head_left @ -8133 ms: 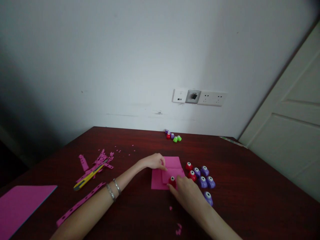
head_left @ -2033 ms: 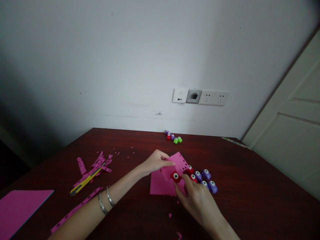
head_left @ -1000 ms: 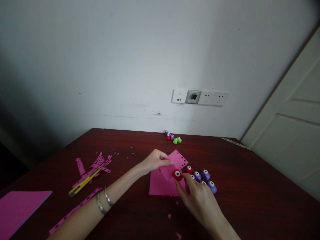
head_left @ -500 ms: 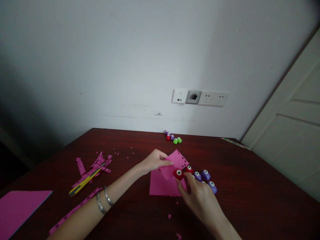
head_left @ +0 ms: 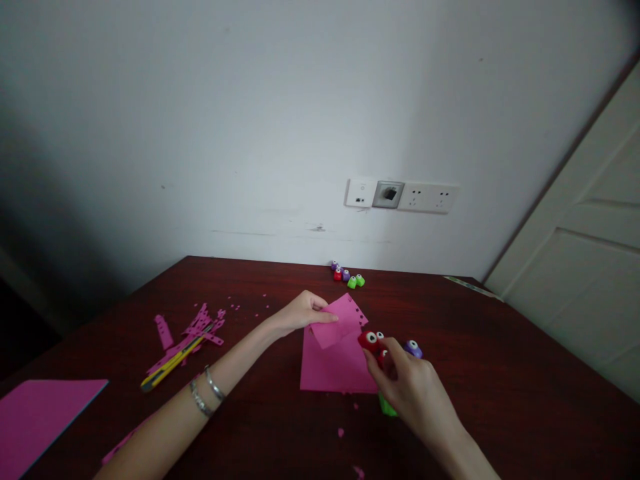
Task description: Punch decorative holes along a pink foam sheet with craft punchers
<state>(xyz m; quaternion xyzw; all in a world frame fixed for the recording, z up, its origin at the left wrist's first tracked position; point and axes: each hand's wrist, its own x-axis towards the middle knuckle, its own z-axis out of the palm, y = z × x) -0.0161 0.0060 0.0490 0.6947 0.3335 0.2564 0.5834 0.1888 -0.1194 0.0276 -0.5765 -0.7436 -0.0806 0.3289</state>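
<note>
My left hand (head_left: 309,311) pinches a small pink sheet (head_left: 336,325), holding it tilted above the table. Along its right edge runs a row of small punched holes. Beneath it, flat on the table, lies a larger pink sheet (head_left: 330,370). A red paper punch (head_left: 369,341) sits between the thumb and fingers of my right hand (head_left: 413,380), just right of the pink sheet and apart from it. Close to that hand are more punches, among them a purple punch (head_left: 413,348) and a green punch (head_left: 387,405); my right hand partly hides the group.
A yellow utility knife (head_left: 173,363) lies among pink paper scraps (head_left: 203,323) at the left. A pink sheet (head_left: 45,417) is in the near left corner. Several small punches (head_left: 345,274) stand by the wall. Tiny paper bits (head_left: 341,433) dot the table.
My right hand has drawn the red punch rightward, away from the sheet's edge. My left hand has shifted slightly left and up with the small sheet. A green punch now shows below my right hand.
</note>
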